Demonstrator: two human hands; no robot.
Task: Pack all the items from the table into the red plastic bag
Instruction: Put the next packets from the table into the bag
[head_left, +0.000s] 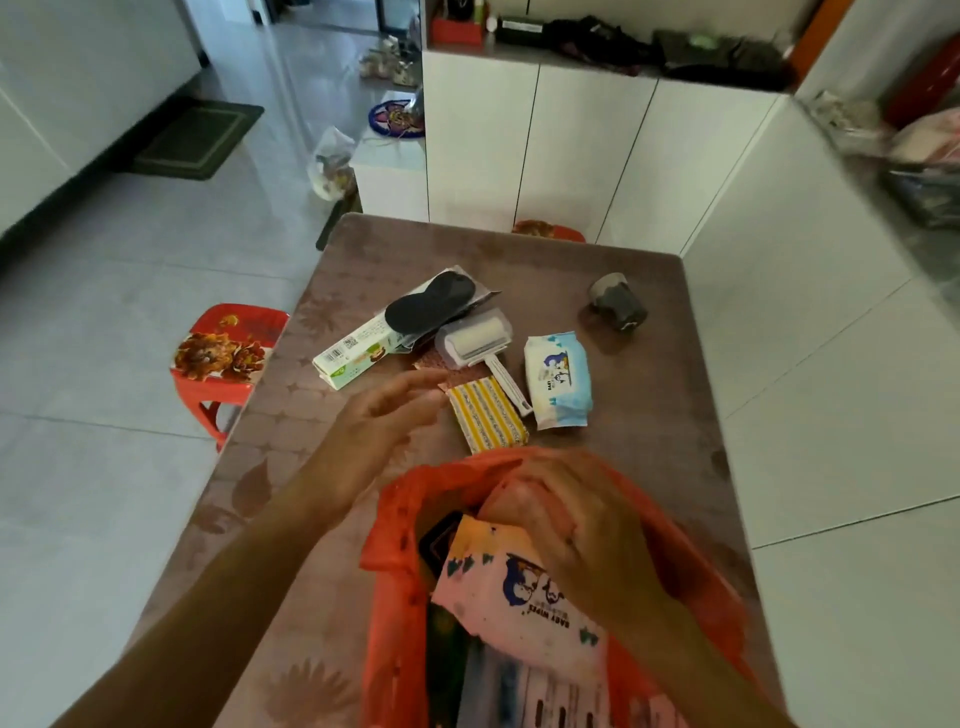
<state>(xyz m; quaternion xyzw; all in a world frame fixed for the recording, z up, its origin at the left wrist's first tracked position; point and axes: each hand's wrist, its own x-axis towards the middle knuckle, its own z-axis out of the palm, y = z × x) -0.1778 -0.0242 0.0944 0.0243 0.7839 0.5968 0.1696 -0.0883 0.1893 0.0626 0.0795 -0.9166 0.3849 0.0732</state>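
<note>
While right hand (582, 525) fingers grip pink wipes pack (519, 597) inside red plastic bag (395, 597), I note left hand (384, 415) fingers open, reaching; next: pinch yellow striped sponge (485, 415)

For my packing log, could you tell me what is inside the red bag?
The red bag holds a pink wipes pack under the right hand and a dark item; lower contents are blurred.

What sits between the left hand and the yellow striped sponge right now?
Nothing visible. The left hand hovers open just left of the yellow striped sponge, with only bare table between them.
</note>
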